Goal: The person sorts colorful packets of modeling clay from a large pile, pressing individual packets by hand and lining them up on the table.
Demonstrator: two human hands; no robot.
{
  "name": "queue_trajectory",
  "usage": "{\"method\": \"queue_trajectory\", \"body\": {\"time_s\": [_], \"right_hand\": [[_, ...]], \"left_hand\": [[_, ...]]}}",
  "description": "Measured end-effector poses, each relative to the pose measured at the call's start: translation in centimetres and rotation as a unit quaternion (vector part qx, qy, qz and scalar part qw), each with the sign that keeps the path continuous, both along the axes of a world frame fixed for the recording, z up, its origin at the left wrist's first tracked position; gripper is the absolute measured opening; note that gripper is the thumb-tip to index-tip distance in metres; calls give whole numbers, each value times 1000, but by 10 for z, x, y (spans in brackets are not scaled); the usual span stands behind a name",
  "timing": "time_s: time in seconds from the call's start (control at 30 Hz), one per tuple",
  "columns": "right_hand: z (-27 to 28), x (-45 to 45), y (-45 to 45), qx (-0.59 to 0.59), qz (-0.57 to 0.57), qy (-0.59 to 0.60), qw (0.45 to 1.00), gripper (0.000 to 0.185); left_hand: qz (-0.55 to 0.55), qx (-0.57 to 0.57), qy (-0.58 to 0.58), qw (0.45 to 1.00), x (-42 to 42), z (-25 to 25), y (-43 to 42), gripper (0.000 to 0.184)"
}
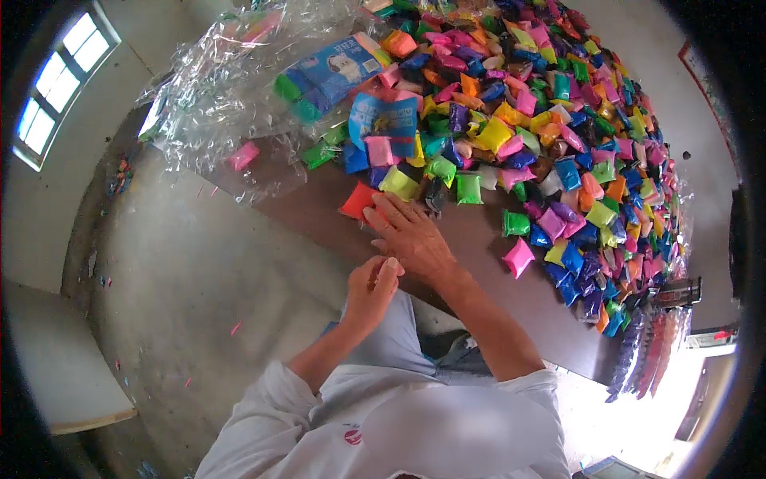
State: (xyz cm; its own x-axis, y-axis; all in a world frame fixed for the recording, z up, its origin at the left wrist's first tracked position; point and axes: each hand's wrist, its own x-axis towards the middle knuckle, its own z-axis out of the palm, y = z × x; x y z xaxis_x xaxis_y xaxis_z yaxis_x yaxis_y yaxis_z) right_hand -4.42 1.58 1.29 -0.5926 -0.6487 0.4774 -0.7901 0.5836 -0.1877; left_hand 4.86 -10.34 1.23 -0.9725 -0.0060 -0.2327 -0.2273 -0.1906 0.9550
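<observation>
Red packet (357, 201), seemingly against right hand (415, 243)

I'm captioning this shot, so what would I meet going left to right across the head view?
Window, leftmost pink packet, left hand, right hand, lone pink packet just right of that hand, purple and reddish strips.

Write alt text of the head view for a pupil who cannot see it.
A person's open right hand partly covers a red packet near the edge of a brown table, left hand curled close by. Small colourful packets lie heaped beyond, with crumpled clear plastic at upper left.
</observation>
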Motion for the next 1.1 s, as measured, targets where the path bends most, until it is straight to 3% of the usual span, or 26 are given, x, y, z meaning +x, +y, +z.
{"method": "queue_trajectory", "body": {"time_s": [0.2,0.3,0.37,0.5,0.57,0.6,0.67,0.7,0.8,0.9,0.97,1.1], "right_hand": [[-16,-20,-16,78,43,51,995,47],[-11,-12,-16,5,42,29,999,43],[1,-9,-7,-116,29,-10,993,36],[35,-13,33,-159,13,-102,982,30],[59,-28,48,-46,-185,-97,977,29],[58,-41,59,-46,-187,-95,977,29],[50,-74,76,-167,-171,63,969,35],[57,-82,78,-167,-171,63,969,35],[69,-107,85,42,-186,47,980,55],[63,-127,93,117,-178,71,974,57],[56,-143,95,115,-178,77,974,58],[68,-153,101,102,-186,62,975,61]], "left_hand": [[31,-155,163,974,-10,-1,0,28],[23,-234,221,946,-19,3,1,22],[45,-310,307,899,-27,20,2,14],[25,-343,399,850,-57,56,4,9],[16,-383,429,818,-80,70,10,10],[14,-382,431,817,-89,73,13,10],[12,-399,435,807,-112,75,20,12],[11,-399,435,807,-121,74,24,12],[42,-419,454,785,-149,65,30,12],[45,-444,447,775,-173,51,29,11],[53,-511,446,732,-191,34,20,11],[29,-490,428,759,-229,15,5,12]]}}
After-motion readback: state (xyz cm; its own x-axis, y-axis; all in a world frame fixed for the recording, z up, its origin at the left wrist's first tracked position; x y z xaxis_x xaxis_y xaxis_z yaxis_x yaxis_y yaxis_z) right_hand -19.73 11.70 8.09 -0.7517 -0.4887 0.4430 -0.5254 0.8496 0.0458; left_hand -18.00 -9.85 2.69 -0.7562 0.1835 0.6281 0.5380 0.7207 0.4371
